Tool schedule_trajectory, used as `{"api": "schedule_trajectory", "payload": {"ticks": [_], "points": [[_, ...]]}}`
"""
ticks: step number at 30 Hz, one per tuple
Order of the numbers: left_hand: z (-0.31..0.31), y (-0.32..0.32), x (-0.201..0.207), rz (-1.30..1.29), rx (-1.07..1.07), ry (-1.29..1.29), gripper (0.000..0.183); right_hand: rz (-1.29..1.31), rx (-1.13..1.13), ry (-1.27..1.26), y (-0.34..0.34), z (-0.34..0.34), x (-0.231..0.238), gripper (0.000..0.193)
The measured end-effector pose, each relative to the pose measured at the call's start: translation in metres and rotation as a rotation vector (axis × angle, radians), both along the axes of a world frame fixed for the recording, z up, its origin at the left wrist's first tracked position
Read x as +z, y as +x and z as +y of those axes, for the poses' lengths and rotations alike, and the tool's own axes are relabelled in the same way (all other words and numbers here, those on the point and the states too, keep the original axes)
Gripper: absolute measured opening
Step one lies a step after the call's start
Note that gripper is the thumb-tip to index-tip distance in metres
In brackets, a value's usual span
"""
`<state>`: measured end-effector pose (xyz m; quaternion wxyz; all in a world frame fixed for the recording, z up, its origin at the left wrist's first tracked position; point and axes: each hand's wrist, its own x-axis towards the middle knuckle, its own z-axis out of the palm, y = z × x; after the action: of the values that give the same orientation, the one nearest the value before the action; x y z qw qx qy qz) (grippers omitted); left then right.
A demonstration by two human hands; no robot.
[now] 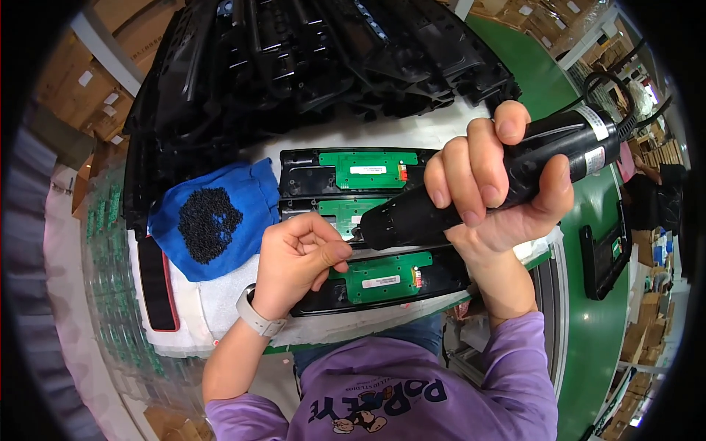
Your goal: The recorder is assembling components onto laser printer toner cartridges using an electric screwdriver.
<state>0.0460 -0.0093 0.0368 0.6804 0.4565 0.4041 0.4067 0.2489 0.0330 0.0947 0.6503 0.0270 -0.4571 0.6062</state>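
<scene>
My right hand (489, 180) is wrapped round a black electric screwdriver (404, 217), which lies almost level with its tip toward the left. At that tip, the thumb and fingers of my left hand (301, 253) are pinched together; anything between them is too small to make out. Below the tool lie black plastic panels bearing green circuit boards: a far panel (298, 178), a middle one partly covered by my hands and the tool, and a near panel (448, 272). Left of them, a heap of small black screws (206, 228) rests on a blue cloth (254, 195).
A stack of large black plastic housings (316, 66) fills the back. A phone with a red edge (158, 287) lies at the left, beside clear trays of green boards (110, 242). The screwdriver's cable (625, 92) loops at the right, above a black housing (607, 257) on a green surface.
</scene>
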Motion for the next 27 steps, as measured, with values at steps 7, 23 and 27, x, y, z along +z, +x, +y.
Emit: {"api": "schedule_trajectory", "payload": {"ticks": [7, 23, 27], "points": [[0.001, -0.004, 0.007, 0.004, -0.074, -0.103, 0.004, -0.022, 0.079, 0.01, 0.0, -0.005, 0.002, 0.042], [0.024, -0.034, -0.02, -0.728, 0.432, -0.055, 0.017, -0.588, -0.176, -0.193, -0.009, -0.001, -0.001, 0.035], [0.022, -0.028, -0.015, -0.632, 0.387, -0.012, 0.015, -0.594, -0.21, -0.222, -0.014, -0.001, -0.002, 0.033]]}}
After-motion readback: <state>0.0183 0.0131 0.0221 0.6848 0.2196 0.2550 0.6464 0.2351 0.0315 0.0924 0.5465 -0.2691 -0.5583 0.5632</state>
